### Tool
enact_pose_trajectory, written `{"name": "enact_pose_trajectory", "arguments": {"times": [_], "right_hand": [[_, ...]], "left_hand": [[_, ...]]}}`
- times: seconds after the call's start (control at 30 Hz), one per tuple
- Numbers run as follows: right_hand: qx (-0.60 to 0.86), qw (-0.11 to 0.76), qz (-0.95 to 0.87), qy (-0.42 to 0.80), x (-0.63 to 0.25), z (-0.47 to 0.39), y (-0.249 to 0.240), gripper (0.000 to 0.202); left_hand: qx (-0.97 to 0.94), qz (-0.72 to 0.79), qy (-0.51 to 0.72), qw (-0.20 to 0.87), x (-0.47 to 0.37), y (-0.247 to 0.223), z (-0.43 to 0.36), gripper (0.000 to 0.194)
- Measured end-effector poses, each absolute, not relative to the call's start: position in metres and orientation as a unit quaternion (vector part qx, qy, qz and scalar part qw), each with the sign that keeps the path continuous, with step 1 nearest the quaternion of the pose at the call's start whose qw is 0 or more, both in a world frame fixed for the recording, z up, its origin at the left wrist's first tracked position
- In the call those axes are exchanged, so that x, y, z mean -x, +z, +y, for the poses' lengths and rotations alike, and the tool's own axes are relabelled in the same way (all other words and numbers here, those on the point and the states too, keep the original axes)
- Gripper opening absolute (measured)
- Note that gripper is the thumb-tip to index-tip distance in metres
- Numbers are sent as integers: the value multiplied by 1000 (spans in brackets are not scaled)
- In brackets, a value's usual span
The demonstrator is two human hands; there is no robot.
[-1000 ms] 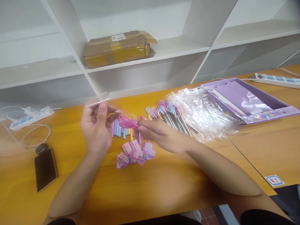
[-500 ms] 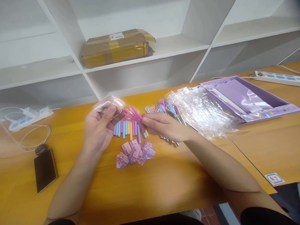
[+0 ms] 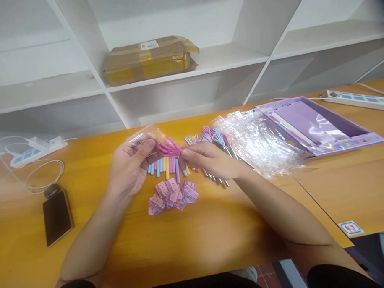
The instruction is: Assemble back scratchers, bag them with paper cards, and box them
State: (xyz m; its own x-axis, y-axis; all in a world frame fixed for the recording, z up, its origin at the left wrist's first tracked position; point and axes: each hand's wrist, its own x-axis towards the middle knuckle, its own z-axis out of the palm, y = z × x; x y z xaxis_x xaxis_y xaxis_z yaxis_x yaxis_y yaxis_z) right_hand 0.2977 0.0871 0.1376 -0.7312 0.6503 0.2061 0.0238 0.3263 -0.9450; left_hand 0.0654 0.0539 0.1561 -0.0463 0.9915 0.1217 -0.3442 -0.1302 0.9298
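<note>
My left hand (image 3: 129,165) pinches a clear plastic bag (image 3: 147,133) between thumb and fingers. Between thumb and fingers of my right hand (image 3: 208,160) is a pink hand-shaped back scratcher (image 3: 169,148), its claw pointing left at the bag. The claw overlaps the bag's edge; whether it is inside, I cannot tell. Below both hands lies a row of pastel handles (image 3: 167,168), partly covered. Behind my right hand are more back scratchers (image 3: 217,137) with metal rods. Nearer me, small pink and purple printed cards (image 3: 173,193) lie in a loose pile.
A heap of clear plastic bags (image 3: 257,137) lies right of the scratchers, against a purple box (image 3: 343,149). On the left are a phone (image 3: 57,218), a cable and a power strip (image 3: 37,151). Another power strip (image 3: 360,100) sits far right. A taped carton (image 3: 148,61) rests on the shelf.
My left hand and the bag have shifted slightly right, closer to the pink claw. The claw has turned a little and now overlaps the bag's edge. My right hand has barely moved.
</note>
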Motion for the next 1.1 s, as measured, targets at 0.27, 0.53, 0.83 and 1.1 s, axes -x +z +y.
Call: {"name": "enact_pose_trajectory", "arguments": {"times": [0.27, 0.53, 0.83, 1.1], "right_hand": [[209, 277, -782, 518, -299, 92, 136, 52], [252, 300, -798, 458, -301, 96, 134, 45], [323, 306, -756, 479, -290, 78, 140, 57], [369, 303, -727, 492, -293, 77, 144, 56]], "left_hand": [[-440, 389, 600, 543, -68, 158, 50, 34], [-478, 395, 580, 529, -66, 151, 48, 27], [-491, 416, 554, 528, -74, 140, 46, 31], [-494, 401, 605, 478, -71, 145, 52, 25]]}}
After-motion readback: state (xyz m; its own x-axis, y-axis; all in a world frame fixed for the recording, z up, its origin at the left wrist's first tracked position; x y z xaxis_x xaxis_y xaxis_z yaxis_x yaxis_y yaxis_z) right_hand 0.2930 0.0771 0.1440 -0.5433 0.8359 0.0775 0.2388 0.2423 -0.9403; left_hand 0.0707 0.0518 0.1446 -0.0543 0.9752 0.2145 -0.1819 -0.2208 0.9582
